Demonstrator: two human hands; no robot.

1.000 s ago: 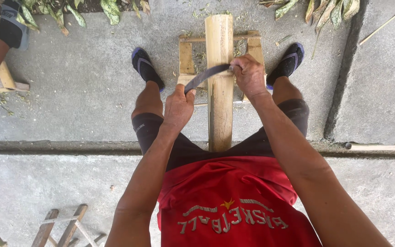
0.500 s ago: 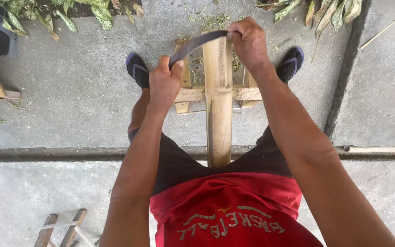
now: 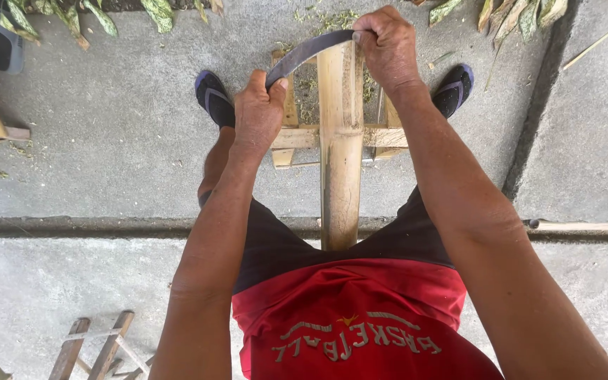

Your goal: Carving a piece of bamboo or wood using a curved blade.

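Bamboo pole (image 3: 340, 141) lying lengthwise between the knees, propped on a low wooden frame (image 3: 291, 135) to keep it steady. Curved dark blade (image 3: 309, 51) set crosswise at its far end, gripped tight at both tips by left hand (image 3: 258, 112) and right hand (image 3: 387, 48), for even scraping pressure.

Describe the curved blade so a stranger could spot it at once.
Find the upright bamboo pole between the person's knees. Across its far end lies the curved blade, gripped by the left hand and right hand. It is the only dark, arched metal strip among pale wood.
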